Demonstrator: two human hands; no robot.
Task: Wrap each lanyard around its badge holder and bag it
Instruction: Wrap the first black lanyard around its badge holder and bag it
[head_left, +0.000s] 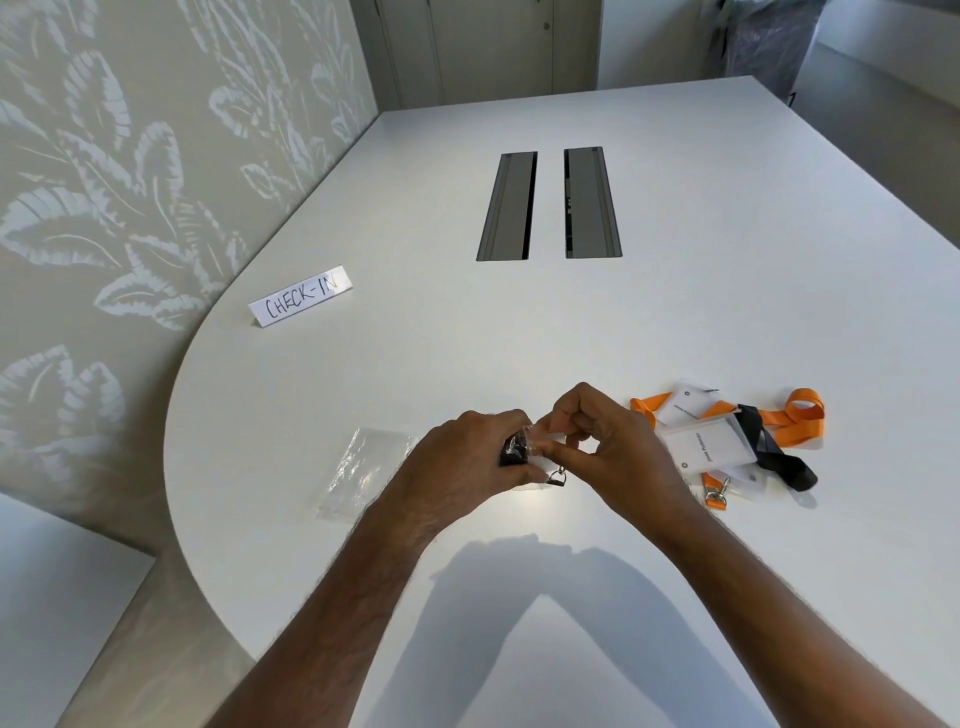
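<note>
White table (675, 291) fills the view. Above it, the left hand (467, 457) grips a black-lanyard bundle (511, 451) inside a clear bag (535, 457), whose edge the right hand (597, 441) pinches. More badge holders (709, 447) lie just right.

My two bare forearms rise from the bottom edge and meet mid-frame, left hand (470, 457) and right hand (605, 441) both curled, fingertips pinching together.

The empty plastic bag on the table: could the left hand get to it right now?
Probably not at once. The empty plastic bag lies unobstructed just beside the left hand, but that hand grips a wrapped black lanyard inside another bag.
</note>
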